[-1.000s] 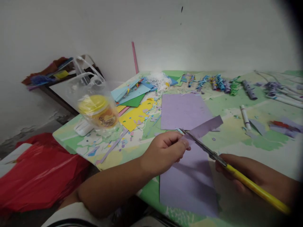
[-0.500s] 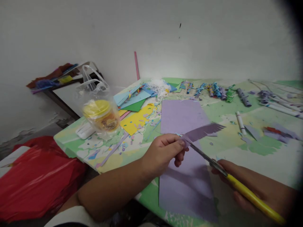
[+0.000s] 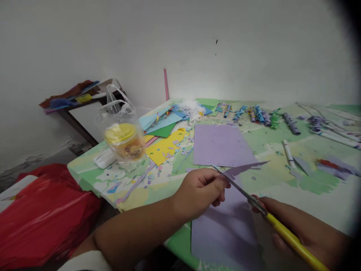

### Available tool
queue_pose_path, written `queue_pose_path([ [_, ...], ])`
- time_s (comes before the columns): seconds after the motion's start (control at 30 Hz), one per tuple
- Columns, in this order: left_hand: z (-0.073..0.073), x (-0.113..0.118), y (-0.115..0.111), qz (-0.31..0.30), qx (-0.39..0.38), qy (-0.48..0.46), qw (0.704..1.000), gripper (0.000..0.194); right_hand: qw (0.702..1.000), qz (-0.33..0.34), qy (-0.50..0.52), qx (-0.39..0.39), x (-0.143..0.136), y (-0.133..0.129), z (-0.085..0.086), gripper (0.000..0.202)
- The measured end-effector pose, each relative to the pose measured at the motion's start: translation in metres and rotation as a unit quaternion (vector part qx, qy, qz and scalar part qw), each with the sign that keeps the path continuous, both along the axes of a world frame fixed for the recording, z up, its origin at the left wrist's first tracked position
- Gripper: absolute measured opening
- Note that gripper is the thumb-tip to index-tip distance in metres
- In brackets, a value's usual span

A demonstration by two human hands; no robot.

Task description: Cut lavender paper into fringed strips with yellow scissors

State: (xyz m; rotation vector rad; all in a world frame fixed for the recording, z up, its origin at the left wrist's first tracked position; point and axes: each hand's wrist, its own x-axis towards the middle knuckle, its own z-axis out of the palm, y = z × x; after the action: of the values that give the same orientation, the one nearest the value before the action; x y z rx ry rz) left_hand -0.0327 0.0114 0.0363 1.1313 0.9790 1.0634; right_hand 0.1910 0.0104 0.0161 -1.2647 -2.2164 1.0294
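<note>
My left hand (image 3: 204, 192) pinches one end of a fringed purple paper strip (image 3: 244, 168) above the table's middle. At the right, my right hand (image 3: 293, 222) is closed around yellow-handled scissors (image 3: 287, 233). The scissor blades reach to the fingertips of my left hand, beside the held end of the strip. Under my hands lies a purple sheet (image 3: 225, 237), partly in shadow. Another purple sheet (image 3: 221, 145) lies flat just beyond it.
A bagged tub with a yellow lid (image 3: 121, 133) stands at the left. Colored sheets and a white string pile (image 3: 190, 110) lie at the back. Curled paper rolls (image 3: 291, 123) line the back right, near a marker (image 3: 288, 153). A red bag (image 3: 50, 214) is lower left.
The view has shifted slightly, so the table sits lower in it. The fringed strip has turned more edge-on, and the scissor tips have moved left past my left fingertips.
</note>
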Motion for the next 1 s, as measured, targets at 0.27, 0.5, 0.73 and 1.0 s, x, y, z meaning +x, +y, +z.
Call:
queue_pose_path([
  [0.27, 0.0, -0.003, 0.0, -0.006, -0.007, -0.005, 1.0, 0.021, 1.0, -0.011, -0.015, -0.001, 0.004, 0.003, -0.021, 0.051],
  [0.5, 0.0, -0.005, 0.0, -0.014, -0.02, -0.015, 1.0, 0.023, 1.0, 0.004, 0.016, -0.024, -0.003, 0.007, -0.015, 0.046],
  [0.73, -0.003, -0.006, 0.002, -0.049, -0.041, -0.102, 0.993, 0.031, 0.997, 0.015, 0.042, -0.061, -0.006, 0.011, -0.01, 0.035],
  [1.0, 0.006, -0.006, 0.004, -0.081, -0.128, -0.206, 0.967, 0.018, 0.994, 0.01, 0.044, -0.099, -0.007, 0.009, -0.002, 0.037],
])
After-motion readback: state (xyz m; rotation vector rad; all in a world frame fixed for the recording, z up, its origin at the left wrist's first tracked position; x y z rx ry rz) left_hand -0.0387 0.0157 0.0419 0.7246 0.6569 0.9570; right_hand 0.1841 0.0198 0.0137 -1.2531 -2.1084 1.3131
